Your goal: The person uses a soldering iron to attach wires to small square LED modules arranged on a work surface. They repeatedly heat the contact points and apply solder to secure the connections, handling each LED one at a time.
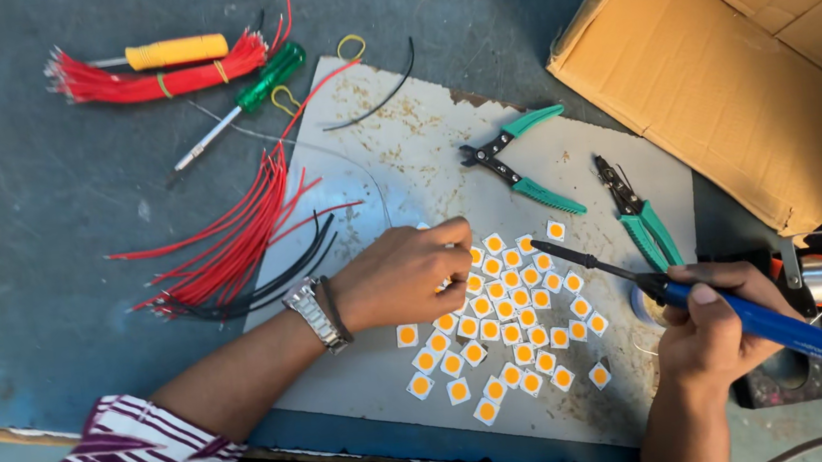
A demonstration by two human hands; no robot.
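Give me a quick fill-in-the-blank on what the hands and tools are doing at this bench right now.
1. The right hand grips a soldering iron with a ____ handle.
2. The left hand rests on small white squares with ____ centres.
3. Two pliers with ____ grips lie on the white board.
4. The left wrist wears a metal ____.

Missing words: blue; orange; green; watch

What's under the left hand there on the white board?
Small white squares with orange centres spread out from beneath the left hand on the white board. Its fingers cover some; how many cannot be seen.
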